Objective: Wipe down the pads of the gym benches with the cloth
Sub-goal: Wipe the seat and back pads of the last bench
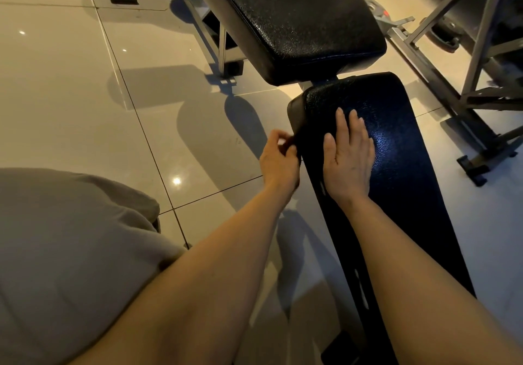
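Note:
A long black bench pad (402, 138) runs from the middle toward the bottom right. A second, wider black pad (297, 19) is tilted up just beyond it. My right hand (349, 155) lies flat on the long pad near its far end, fingers straight. At that pad's left edge my left hand (278, 161) pinches a dark fold that looks like a black cloth (308, 138) hanging over the side. The cloth is hard to tell from the pad's dark cover, and its extent under my right hand is unclear.
Glossy beige floor tiles (70, 81) spread to the left. The bench's grey metal leg (226, 53) stands behind the pads. Another grey steel frame (475, 61) with a floor foot (475, 166) stands close on the right. My grey-clad knee (70, 237) fills the lower left.

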### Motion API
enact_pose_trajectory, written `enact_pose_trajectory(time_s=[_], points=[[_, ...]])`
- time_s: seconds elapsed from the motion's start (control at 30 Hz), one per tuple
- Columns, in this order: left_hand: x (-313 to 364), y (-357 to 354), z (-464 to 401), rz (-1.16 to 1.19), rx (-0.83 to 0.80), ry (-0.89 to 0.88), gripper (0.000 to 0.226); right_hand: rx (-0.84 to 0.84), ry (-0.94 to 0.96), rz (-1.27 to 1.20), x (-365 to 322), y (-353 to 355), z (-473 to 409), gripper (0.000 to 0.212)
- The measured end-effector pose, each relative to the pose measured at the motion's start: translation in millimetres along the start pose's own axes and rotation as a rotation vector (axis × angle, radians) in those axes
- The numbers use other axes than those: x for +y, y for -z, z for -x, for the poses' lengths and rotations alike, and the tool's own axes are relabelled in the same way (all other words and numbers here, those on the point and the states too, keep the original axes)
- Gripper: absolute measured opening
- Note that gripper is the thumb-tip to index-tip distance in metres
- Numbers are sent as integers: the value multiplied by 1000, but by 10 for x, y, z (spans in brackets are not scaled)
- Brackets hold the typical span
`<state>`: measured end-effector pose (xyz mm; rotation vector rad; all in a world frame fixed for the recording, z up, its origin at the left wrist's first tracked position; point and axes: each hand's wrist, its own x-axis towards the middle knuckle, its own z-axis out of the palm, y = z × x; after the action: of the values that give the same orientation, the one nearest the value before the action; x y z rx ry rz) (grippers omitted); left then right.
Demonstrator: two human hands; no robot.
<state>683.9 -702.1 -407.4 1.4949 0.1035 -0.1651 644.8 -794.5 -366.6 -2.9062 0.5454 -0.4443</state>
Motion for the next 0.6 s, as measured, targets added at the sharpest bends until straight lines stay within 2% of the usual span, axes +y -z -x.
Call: enact_pose_trajectory(time_s=[0.07, 0.13, 0.2, 0.27, 0.4, 0.47, 0.6], points=[[-47, 2, 62, 2, 41, 53, 14, -39, 12, -69, 16, 23, -34, 59], [173, -19, 70, -31, 148, -54, 13, -105, 19, -255, 71, 116, -67, 57], [440, -72, 48, -34, 181, -202, 17, -137, -12, -432, 171, 240, -13, 57], [512, -121, 45, -46, 140, -249, 21, -119, -36, -397, 272, 308, 132, 55], [-18, -94, 277, -53, 2, 36, 25, -137, 5, -260, 347, 188, 326, 52], [-145, -93, 446, -124, -20, 87, 21, -131, 0, -241, 350, 149, 307, 52], [299, -114, 277, -53, 227, -195, 15, -114, 43, -207, 394, 120, 311, 51]])
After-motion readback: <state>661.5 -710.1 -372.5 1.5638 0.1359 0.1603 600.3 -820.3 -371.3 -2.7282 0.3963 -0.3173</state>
